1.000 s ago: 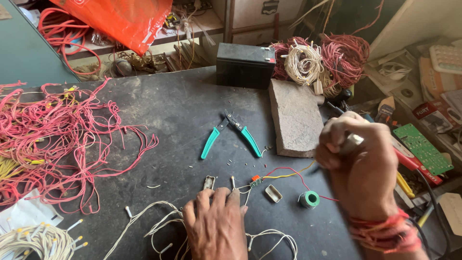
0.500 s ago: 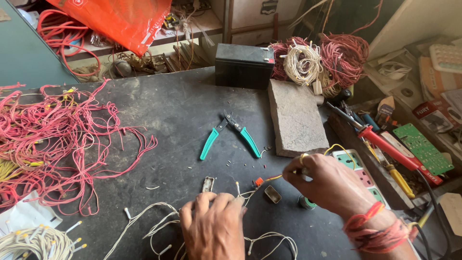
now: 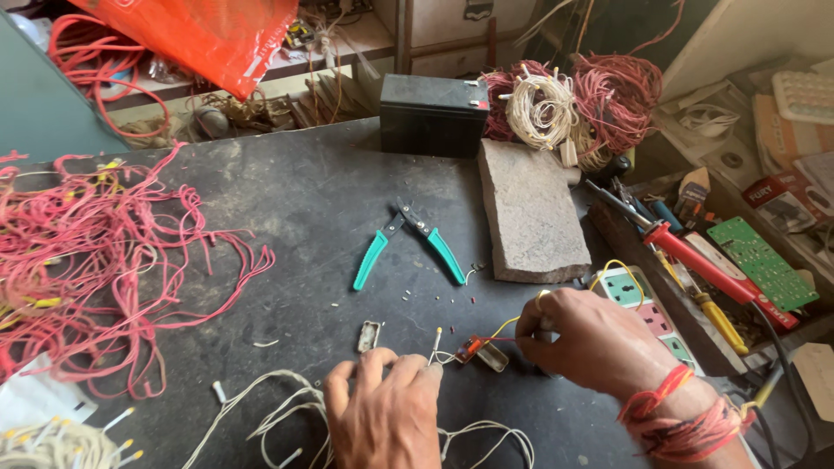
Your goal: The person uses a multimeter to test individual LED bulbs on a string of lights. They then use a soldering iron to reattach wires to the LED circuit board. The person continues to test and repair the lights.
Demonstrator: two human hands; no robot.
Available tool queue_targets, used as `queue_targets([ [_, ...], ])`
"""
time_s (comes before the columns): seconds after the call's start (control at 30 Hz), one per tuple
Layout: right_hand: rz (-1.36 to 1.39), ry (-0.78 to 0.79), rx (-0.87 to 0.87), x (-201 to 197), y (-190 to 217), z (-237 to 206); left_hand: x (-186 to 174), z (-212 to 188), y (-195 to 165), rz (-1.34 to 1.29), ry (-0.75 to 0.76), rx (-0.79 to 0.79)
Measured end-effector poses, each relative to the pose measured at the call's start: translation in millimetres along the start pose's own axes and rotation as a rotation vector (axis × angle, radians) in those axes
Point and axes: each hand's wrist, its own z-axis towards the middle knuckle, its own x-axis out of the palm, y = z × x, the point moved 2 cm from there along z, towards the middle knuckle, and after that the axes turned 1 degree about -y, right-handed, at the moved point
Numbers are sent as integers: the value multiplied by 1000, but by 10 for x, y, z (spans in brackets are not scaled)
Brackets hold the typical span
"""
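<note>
Dropped right hand [image 3: 599, 347] from mid-right to lower centre, grip pinching small wired part [image 3: 473, 349]; left hand [image 3: 387, 412] pinning white wires [image 3: 287, 417] flat.

Green-handled pliers [image 3: 408, 245] mid-bench; stone slab [image 3: 530, 211] beside black battery [image 3: 433, 115]; red wire heap [image 3: 95, 260] left.
</note>
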Motion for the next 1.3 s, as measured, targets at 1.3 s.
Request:
queue_targets([
  [1.3, 386, -20, 14, 33, -92, 276, -62, 349, 47, -95, 230, -579],
])
